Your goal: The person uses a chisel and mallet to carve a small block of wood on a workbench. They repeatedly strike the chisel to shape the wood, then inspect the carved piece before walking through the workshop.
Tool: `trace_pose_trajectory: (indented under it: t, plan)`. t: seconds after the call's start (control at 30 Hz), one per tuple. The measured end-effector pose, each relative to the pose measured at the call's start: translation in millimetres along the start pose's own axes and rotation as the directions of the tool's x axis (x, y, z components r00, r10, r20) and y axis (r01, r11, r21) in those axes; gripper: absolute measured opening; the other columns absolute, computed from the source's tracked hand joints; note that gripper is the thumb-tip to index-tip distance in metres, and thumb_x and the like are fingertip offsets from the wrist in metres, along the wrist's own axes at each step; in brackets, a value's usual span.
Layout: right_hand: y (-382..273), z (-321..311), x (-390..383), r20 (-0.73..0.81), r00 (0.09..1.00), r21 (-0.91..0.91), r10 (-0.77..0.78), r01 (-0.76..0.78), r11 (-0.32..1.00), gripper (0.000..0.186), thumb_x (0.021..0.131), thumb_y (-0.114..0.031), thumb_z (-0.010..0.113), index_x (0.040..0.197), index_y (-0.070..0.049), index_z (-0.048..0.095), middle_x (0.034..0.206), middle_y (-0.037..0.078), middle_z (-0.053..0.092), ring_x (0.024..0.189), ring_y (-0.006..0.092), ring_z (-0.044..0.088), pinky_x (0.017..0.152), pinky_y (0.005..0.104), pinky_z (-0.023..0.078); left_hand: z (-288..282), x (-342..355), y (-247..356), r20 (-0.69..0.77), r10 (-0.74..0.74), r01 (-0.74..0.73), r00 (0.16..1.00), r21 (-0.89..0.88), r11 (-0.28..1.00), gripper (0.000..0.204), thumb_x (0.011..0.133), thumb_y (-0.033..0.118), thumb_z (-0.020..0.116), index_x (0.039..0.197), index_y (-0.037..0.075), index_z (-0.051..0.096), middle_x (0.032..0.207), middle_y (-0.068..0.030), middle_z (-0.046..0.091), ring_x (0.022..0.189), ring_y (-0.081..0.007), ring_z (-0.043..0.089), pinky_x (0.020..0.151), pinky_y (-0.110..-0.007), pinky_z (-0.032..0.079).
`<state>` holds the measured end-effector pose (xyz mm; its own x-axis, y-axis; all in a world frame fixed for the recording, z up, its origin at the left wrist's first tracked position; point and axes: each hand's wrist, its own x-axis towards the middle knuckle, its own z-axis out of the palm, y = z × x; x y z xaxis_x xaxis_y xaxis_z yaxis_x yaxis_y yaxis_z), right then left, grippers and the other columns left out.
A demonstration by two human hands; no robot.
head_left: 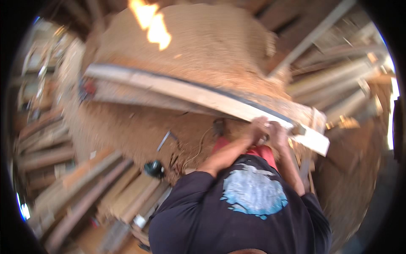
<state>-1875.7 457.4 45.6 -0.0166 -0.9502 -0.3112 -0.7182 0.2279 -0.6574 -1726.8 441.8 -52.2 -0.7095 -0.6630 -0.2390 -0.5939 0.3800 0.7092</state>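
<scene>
A long pale wooden plank (198, 96) lies slantwise in front of me, with a dark strip (169, 79) along its far side. Both hands are close together at the plank's near edge, toward its right end. My left hand (258, 129) is closed, fingers bent. Beside it, my right hand (278, 133) is also closed, its fingers curled at the plank's edge. What they grip is blurred and partly hidden; I cannot make it out. A small brownish block (299, 129) sits on the plank just right of my right hand.
Beyond the plank spreads a sawdust-covered surface (203, 40) with a bright patch of light. Stacked boards (127, 194) lie at lower left, more timber (334, 80) at right. A dark green rounded object (154, 169) and a thin bluish tool (163, 140) rest on the sawdusty ground.
</scene>
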Motion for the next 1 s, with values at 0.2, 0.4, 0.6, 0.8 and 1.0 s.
trace_pose_trajectory:
  t: [0.2,0.4,0.6,0.8,1.0]
  plan:
    - [-3.7,58.9,-70.0,-0.058,0.971,0.262,0.230,-0.207,0.943,0.026,0.095,-0.016,0.056,0.107,0.003,0.070,0.100,0.023,0.071,0.097,0.0345,0.069,0.086,0.0423,0.053,-26.9,-4.9,-24.2,0.196,0.174,-0.234,0.965,0.342,0.910,0.096,0.071,0.036,0.079,0.155,0.018,0.037,0.166,-0.0190,0.020,0.155,-0.0344,0.013,0.124,-0.053,0.009]
    - [35.9,110.8,-160.1,-0.132,0.727,0.445,0.674,-0.564,0.696,0.034,0.094,-0.025,0.057,0.105,0.004,0.071,0.103,0.024,0.071,0.100,0.0380,0.069,0.089,0.0455,0.052,-49.3,8.2,-16.8,0.401,0.174,-0.366,0.899,0.472,0.802,0.100,0.077,0.041,0.079,0.159,0.017,0.027,0.164,-0.0254,0.015,0.153,-0.0418,0.013,0.123,-0.055,0.010]
    - [70.6,194.2,-233.5,-0.039,0.473,0.646,0.880,-0.660,0.383,0.037,0.094,-0.029,0.056,0.104,0.003,0.073,0.106,0.023,0.072,0.101,0.0386,0.068,0.091,0.0448,0.052,-30.3,66.0,3.6,0.378,0.194,-0.370,0.905,0.477,0.797,0.109,0.076,0.040,0.081,0.157,0.000,0.020,0.160,-0.0323,0.018,0.149,-0.0461,0.017,0.123,-0.054,0.014]
    - [82.9,279.4,-281.5,0.056,0.402,0.752,0.914,-0.619,0.226,0.037,0.094,-0.031,0.055,0.090,0.001,0.073,0.093,0.023,0.072,0.088,0.0366,0.068,0.079,0.0457,0.051,30.1,153.2,24.5,0.256,0.227,-0.300,0.940,0.299,0.906,0.114,0.079,0.055,0.076,0.157,-0.002,0.015,0.158,-0.0292,0.028,0.146,-0.0444,0.024,0.121,-0.058,0.015]
    - [92.7,316.6,-318.1,0.067,0.316,0.761,0.946,-0.630,0.156,0.038,0.093,-0.032,0.054,0.079,0.001,0.070,0.074,0.018,0.068,0.070,0.0301,0.064,0.066,0.0422,0.049,69.2,167.3,37.4,-0.008,0.103,-0.090,0.995,0.429,0.899,0.079,0.079,0.066,0.070,0.137,0.014,0.054,0.145,-0.0126,0.051,0.135,-0.0398,0.040,0.109,-0.062,0.025]
